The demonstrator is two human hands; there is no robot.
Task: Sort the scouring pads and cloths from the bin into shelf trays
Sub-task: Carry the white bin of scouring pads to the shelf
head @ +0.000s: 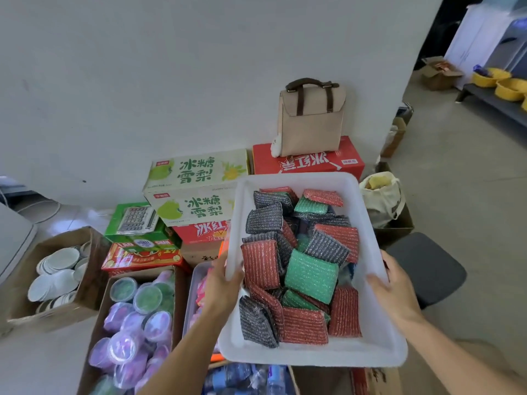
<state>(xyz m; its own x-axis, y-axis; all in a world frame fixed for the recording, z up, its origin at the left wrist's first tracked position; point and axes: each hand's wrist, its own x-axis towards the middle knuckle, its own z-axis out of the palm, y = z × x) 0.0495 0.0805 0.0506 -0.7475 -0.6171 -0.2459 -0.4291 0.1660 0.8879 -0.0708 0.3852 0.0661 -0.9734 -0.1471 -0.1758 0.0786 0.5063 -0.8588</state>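
Left hand (223, 283) and right hand (395, 283) clasp the long rims of the bin (299, 178), fingers curled over; scouring pads (302, 266) lie between.

The rectangular white plastic bin (313, 357) holds heaped red, green and grey mesh scouring pads (310, 276). From it, a brown cardboard box of purple-lidded tubs (177, 306) lies at 8 o'clock, a cardboard box of white bowls (95, 269) at 9, stacked pale printed cartons (196, 172) at 11, a beige handbag (310, 124) on a red carton (308, 165) at 12, and a dark round stool (425, 269) at 3.
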